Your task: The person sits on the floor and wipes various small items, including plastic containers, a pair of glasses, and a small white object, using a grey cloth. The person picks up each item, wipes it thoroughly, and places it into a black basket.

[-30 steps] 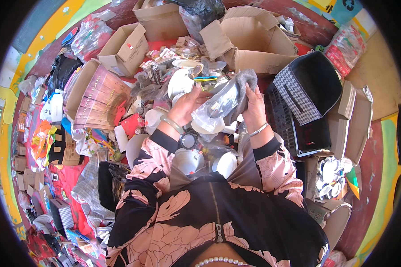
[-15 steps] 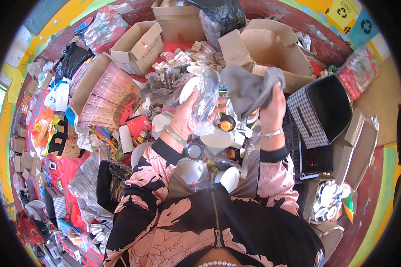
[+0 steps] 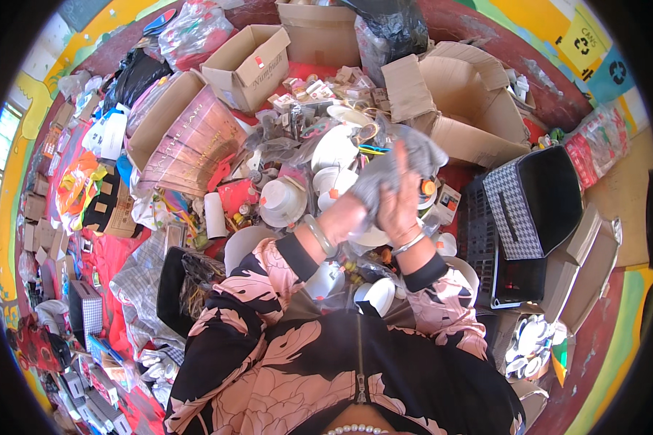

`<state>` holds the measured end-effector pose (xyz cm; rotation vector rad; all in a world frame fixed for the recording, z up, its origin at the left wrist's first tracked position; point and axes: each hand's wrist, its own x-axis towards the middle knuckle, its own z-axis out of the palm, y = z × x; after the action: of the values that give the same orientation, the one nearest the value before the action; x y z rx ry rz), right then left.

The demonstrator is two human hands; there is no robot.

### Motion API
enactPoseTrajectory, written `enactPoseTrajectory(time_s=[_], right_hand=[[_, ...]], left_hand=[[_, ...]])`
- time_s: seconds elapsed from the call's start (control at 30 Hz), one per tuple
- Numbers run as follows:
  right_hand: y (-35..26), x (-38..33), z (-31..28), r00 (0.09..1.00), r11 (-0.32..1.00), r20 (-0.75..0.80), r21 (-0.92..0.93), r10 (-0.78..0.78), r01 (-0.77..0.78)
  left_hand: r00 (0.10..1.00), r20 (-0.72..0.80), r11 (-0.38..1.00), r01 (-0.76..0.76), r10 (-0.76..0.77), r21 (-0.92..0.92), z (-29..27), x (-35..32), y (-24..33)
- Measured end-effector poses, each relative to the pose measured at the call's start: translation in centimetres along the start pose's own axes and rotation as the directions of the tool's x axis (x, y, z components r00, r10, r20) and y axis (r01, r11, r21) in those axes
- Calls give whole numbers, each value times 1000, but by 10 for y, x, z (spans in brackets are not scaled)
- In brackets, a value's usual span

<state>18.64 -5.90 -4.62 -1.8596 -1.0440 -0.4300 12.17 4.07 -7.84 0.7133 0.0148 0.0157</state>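
Note:
In front of me, over the heap, my two hands meet at a crumpled grey cloth [image 3: 408,154] that is partly blurred by motion. My left hand [image 3: 341,217], with a pale bangle at the wrist, reaches into the cloth, and its fingers are covered. Against the cloth's right side my right hand [image 3: 399,210] closes, its fingers pointing up and away. Whether anything lies between the cloth and my left palm is hidden. Just beyond and left of the hands are white plates [image 3: 334,148] and a white bowl [image 3: 283,201].
Around the heap stand a tall patterned carton [image 3: 189,148] at left, an open cardboard box [image 3: 247,72] behind, and a large open box [image 3: 461,94] at far right. A black checked storage bin [image 3: 533,203] rests on a black crate at right. A black container [image 3: 174,290] sits near my left elbow.
My hands have come together, the right one moving inward with the grey cloth. The cloth now covers my left fingers. The clear plastic bag that was in my left hand is out of sight.

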Motion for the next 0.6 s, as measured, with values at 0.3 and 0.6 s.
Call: enactPoseTrajectory(time_s=[0.3,0.6], right_hand=[[-5,-5,18,959,901,181,342,216,-267],[-6,-5,14,999,997,-1,-55,-46,46]], left_hand=[[976,-216,999,-15,21,31,-10,1,5],[990,-112,694,23,82,719,-13,-1,14]])
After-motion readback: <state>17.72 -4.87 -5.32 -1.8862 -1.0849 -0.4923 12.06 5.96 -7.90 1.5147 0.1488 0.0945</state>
